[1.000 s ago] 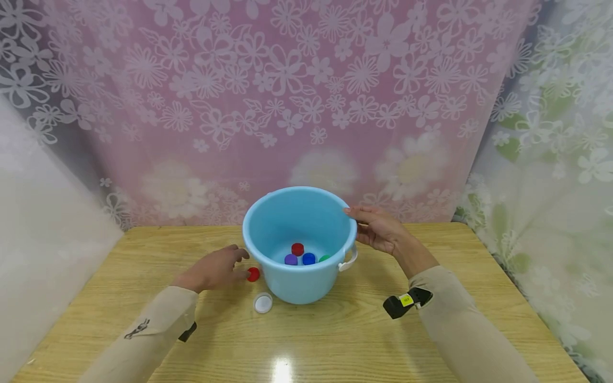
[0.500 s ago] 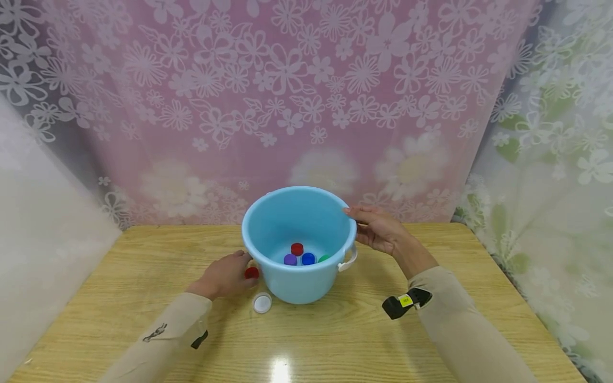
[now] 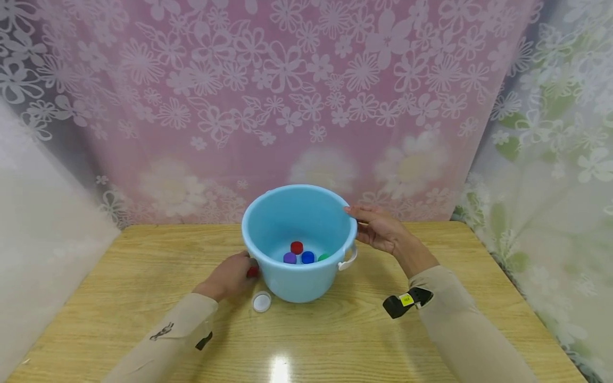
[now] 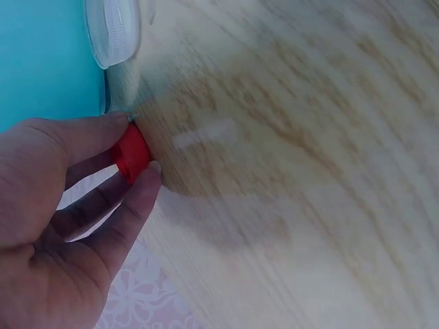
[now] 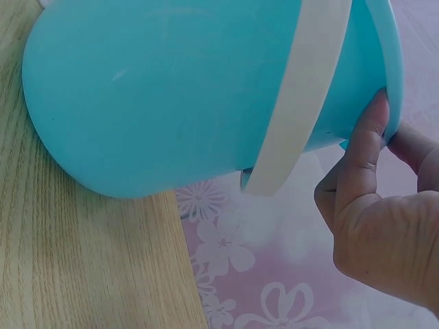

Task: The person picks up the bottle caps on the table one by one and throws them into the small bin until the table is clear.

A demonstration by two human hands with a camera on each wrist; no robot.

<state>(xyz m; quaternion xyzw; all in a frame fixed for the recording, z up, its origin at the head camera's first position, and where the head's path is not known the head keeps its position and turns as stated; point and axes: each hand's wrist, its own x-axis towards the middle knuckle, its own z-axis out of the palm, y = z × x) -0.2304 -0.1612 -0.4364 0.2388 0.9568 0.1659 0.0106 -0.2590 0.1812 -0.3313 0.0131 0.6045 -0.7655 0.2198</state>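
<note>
A light blue bucket (image 3: 301, 284) stands on the wooden table, holding a red cap (image 3: 296, 247), a purple cap (image 3: 289, 258), a blue cap (image 3: 308, 257) and a partly hidden green cap (image 3: 323, 257). Left of the bucket, my left hand (image 3: 232, 276) pinches another red bottle cap (image 4: 134, 152) between thumb and fingers, close to the table top. My right hand (image 3: 380, 230) grips the bucket's right rim; in the right wrist view its thumb and fingers lie on either side of the rim (image 5: 392, 68). A white cap (image 3: 261, 302) lies in front of the left hand.
The bucket's white handle (image 3: 348, 259) hangs down on the right side. Behind the table (image 3: 354, 340) hangs a pink flowered curtain (image 3: 306, 106), with pale curtains at both sides.
My left hand has moved right to the red cap beside the bucket and closed its fingers on it. The right hand stays on the rim.
</note>
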